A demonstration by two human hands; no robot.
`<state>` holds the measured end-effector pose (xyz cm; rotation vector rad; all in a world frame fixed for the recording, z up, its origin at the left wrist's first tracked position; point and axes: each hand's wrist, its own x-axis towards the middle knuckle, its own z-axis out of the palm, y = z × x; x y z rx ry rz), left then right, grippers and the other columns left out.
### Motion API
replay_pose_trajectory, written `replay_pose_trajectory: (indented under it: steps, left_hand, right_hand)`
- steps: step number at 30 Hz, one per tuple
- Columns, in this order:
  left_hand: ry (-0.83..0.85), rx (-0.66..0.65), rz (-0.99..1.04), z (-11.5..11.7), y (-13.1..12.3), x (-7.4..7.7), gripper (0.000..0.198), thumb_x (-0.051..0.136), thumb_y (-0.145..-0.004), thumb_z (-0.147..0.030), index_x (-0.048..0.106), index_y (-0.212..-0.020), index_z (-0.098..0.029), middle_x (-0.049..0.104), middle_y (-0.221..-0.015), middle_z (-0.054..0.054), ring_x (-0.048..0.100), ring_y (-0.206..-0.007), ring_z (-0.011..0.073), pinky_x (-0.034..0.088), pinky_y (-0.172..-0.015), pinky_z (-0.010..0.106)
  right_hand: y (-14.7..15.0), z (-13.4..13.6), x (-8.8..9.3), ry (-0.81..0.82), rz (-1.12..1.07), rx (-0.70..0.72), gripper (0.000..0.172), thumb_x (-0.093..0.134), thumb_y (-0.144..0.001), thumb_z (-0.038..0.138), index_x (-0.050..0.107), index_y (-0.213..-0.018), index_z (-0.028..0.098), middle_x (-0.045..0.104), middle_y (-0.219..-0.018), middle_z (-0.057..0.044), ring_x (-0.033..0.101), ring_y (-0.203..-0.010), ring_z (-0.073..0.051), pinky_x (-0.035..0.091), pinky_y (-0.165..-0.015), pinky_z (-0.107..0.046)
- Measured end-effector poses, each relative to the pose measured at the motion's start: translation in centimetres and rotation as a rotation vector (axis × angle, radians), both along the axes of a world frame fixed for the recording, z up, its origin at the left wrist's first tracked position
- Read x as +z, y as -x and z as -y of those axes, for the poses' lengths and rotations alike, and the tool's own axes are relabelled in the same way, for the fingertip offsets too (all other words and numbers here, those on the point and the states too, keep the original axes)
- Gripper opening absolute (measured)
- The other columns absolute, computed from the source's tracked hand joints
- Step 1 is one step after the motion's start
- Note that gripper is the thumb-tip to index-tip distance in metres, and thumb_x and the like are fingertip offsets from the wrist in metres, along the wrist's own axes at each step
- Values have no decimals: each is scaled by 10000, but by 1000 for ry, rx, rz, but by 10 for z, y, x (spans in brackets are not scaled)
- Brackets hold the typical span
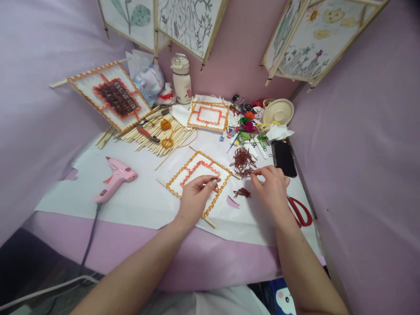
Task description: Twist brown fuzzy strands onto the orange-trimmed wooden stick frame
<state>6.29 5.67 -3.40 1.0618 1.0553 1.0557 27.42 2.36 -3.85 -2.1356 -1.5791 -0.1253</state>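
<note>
A small square frame (197, 173), white with orange braid trim and a red inner outline, lies on white paper in front of me. My left hand (197, 194) rests on its near right corner, fingertips pinched on a short brown yarn piece. My right hand (271, 186) reaches to the edge of a pile of brown yarn pieces (243, 162), fingers pinched on one strand. A smaller clump of brown yarn (242, 192) lies between my hands.
A pink glue gun (114, 177) lies at left, its cord running off the table. Red scissors (300, 210) and a black phone (284, 157) lie at right. Wooden sticks (154, 133), two other frames (113, 96) (208, 116), a bottle (182, 81) and yarn scraps crowd the back.
</note>
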Motion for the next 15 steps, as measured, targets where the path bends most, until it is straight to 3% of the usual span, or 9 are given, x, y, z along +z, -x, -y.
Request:
replay_pose_trajectory:
  steps: [3, 10, 15]
  left_hand:
    - [-50, 16, -23, 0, 1, 1, 126, 720, -774, -298, 771, -838, -203, 755, -907, 54, 663, -865, 189, 500, -785, 280]
    - [-253, -32, -77, 2, 3, 2, 107, 675, -831, -253, 768, -874, -222, 741, -963, 52, 656, -957, 194, 493, -872, 287]
    - [-207, -90, -38, 2, 0, -3, 93, 694, -823, -264, 763, -870, -224, 740, -954, 47, 668, -915, 185, 512, -833, 282]
  right_hand:
    - [6, 8, 16, -56, -66, 78, 136, 567, -872, 290, 682, -826, 234, 655, -941, -35, 527, -960, -237, 282, -803, -363]
    - [32, 22, 48, 64, -294, 390, 109, 593, -875, 257, 661, -791, 244, 631, -897, -16, 549, -926, -210, 341, -836, -356]
    - [45, 24, 55, 119, -377, 515, 110, 609, -882, 219, 655, -786, 246, 615, -877, -5, 545, -881, -188, 358, -783, -326]
